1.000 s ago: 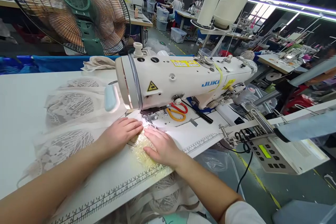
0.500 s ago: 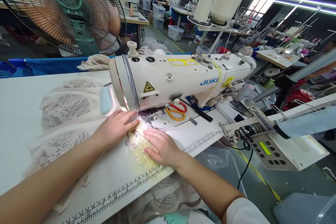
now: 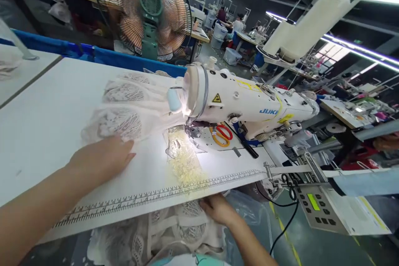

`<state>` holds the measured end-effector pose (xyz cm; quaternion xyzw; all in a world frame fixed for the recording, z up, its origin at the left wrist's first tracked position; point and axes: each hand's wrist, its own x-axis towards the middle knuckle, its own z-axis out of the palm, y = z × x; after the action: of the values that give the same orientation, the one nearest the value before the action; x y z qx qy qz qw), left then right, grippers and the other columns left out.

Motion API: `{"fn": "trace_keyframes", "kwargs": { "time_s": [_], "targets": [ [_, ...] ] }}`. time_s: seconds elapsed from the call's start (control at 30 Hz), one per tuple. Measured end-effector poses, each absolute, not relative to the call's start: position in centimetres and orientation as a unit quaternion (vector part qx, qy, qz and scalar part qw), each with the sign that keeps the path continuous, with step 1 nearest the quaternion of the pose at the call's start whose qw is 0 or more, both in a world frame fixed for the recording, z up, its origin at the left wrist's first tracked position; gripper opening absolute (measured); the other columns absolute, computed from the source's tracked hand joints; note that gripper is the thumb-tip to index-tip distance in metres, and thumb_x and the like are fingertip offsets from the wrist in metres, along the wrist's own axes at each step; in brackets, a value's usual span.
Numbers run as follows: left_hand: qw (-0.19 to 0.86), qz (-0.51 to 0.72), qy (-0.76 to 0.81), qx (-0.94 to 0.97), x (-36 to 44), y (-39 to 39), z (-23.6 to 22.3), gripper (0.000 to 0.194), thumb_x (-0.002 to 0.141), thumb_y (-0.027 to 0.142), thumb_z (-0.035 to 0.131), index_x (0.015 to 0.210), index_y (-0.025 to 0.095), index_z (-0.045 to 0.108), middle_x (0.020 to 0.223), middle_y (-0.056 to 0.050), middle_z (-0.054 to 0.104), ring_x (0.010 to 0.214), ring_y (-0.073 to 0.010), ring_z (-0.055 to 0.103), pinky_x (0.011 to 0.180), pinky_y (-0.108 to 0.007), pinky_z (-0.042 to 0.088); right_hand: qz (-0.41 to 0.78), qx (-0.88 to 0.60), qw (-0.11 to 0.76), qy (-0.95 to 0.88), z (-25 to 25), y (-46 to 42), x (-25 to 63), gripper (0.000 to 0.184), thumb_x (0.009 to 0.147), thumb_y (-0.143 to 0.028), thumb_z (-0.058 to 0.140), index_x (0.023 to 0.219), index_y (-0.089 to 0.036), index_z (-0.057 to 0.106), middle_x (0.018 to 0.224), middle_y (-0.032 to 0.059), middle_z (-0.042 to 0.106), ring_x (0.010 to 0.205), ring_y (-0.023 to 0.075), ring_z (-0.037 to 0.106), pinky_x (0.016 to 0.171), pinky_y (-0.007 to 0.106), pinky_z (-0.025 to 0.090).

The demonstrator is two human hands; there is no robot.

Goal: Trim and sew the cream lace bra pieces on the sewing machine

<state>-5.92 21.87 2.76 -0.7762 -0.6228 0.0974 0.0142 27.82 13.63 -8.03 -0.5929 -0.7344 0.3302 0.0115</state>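
Observation:
My left hand (image 3: 102,157) is on the white table at the near edge of a pile of pale lace cup pieces (image 3: 120,122). Its fingers reach out and its thumb is apart; it touches the lace edge. Below the table's front edge, my right hand (image 3: 220,210) has its fingers curled at a pale lace garment (image 3: 190,230) in my lap; its fingertips are partly hidden. A crinkled yellowish, see-through strip (image 3: 183,160) lies by the needle area of the white sewing machine (image 3: 224,95), with neither hand on it.
Red-and-orange-handled scissors (image 3: 222,135) and a black-handled tool (image 3: 249,148) lie beside the machine. A ruler strip (image 3: 149,197) runs along the table's front edge. Behind stand a fan (image 3: 151,20) and thread cones (image 3: 311,25); a control box (image 3: 330,212) hangs at right.
Both hands have left the yellowish strip at the needle. My left hand has moved left to the lace pile, my right hand down to the lap garments. The view has turned left.

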Motion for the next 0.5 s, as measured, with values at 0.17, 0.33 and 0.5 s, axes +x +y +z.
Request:
{"fn": "trace_keyframes", "kwargs": {
  "time_s": [0.17, 0.33, 0.5],
  "targets": [
    [0.027, 0.012, -0.616, -0.788, -6.8, 20.6, 1.6, 0.044, 0.091, 0.028, 0.034, 0.124, 0.007, 0.053, 0.129, -0.024, 0.056, 0.119, -0.0364, 0.051, 0.089, -0.054, 0.045, 0.305, -0.607, 0.008, -0.734, -9.7, 13.2, 27.9, 0.031, 0.085, -0.028, 0.053, 0.111, -0.017, 0.066, 0.113, 0.0138, 0.067, 0.110, 0.0313, 0.060, 0.092, 0.040, 0.047],
    [-0.140, -0.196, -0.514, -0.823, -5.9, 15.4, 0.1, 0.047, 0.092, 0.043, 0.032, 0.120, 0.018, 0.058, 0.121, -0.010, 0.064, 0.112, -0.0261, 0.058, 0.094, -0.040, 0.047, 0.311, -0.607, 0.015, -0.731, -10.7, 13.0, 28.5, 0.038, 0.088, -0.037, 0.050, 0.120, -0.019, 0.062, 0.120, 0.0118, 0.065, 0.119, 0.0291, 0.054, 0.099, 0.041, 0.043],
    [-0.293, -0.284, -0.452, -0.794, -3.2, 10.5, -2.0, 0.040, 0.092, 0.036, 0.030, 0.111, 0.023, 0.063, 0.108, -0.007, 0.068, 0.098, -0.0201, 0.062, 0.085, -0.031, 0.049, 0.317, -0.620, -0.014, -0.718, -11.3, 13.2, 28.5, 0.041, 0.085, -0.042, 0.054, 0.117, -0.018, 0.064, 0.116, 0.0131, 0.066, 0.116, 0.0322, 0.055, 0.097, 0.046, 0.044]
  ]
}}
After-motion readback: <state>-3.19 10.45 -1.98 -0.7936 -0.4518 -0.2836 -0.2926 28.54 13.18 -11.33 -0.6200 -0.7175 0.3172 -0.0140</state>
